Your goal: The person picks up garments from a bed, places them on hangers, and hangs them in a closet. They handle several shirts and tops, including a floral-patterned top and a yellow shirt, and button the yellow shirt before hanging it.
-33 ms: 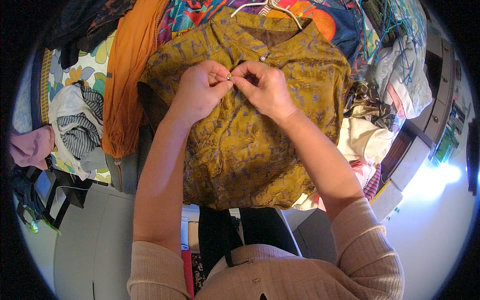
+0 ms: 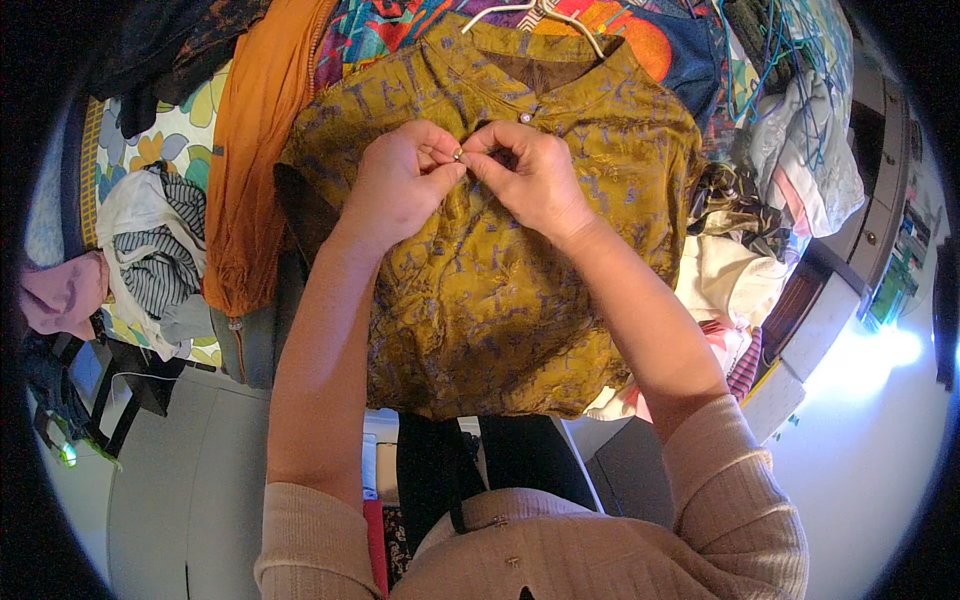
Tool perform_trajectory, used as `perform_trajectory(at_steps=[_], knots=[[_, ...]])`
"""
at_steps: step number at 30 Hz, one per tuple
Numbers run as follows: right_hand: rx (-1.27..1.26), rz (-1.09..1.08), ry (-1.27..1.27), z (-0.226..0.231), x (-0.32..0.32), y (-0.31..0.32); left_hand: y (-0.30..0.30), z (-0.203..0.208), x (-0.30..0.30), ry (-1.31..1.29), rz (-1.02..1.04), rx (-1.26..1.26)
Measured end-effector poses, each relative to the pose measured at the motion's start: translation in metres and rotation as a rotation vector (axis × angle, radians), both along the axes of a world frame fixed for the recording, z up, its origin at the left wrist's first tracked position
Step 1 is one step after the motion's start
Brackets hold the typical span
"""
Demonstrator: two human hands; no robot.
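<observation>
An olive-gold blouse [image 2: 520,270] with a purplish pattern lies spread in front of me, its collar at the far side. A white hanger [image 2: 540,10] sits in its neck opening. Over the upper front of the blouse, my left hand [image 2: 405,185] and my right hand [image 2: 530,175] meet in a pinch. Between their fingertips is a small shiny button [image 2: 458,154], with both hands' fingers closed at it. Another pale button [image 2: 526,117] shows at the neckline, just beyond the right hand. The fingers partly hide the cloth around the pinched button.
An orange garment [image 2: 250,170] hangs down at the left, beside a striped and white clothing pile [image 2: 160,250]. Colourful patterned cloth [image 2: 390,35] lies at the back. Cream clothing [image 2: 730,280] and a grey bundle [image 2: 810,140] with blue cords are at the right. Drawers [image 2: 880,160] stand further right.
</observation>
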State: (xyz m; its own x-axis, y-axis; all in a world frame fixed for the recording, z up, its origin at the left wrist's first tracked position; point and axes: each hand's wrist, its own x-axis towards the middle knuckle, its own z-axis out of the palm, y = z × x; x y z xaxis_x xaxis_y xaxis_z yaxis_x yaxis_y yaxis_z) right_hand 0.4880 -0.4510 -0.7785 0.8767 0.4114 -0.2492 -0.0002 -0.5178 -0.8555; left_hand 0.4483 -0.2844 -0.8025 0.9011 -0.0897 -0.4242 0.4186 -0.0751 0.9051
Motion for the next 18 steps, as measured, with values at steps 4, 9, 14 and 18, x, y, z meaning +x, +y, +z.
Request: perform_trajectory(at_steps=[4, 9, 14, 18], knots=[[0.005, 0.008, 0.105, -0.003, 0.006, -0.003, -0.003, -0.002, -0.002, 0.006, -0.015, 0.03], [-0.06, 0.066, 0.16, 0.002, 0.015, -0.004, -0.007, 0.004, -0.002, 0.016, -0.004, 0.096], [-0.05, 0.055, 0.177, 0.002, 0.017, -0.005, -0.013, 0.002, -0.006, -0.08, 0.049, 0.194], [-0.039, 0.027, 0.2, -0.003, 0.013, -0.004, -0.019, 0.007, -0.006, -0.149, 0.094, 0.258]])
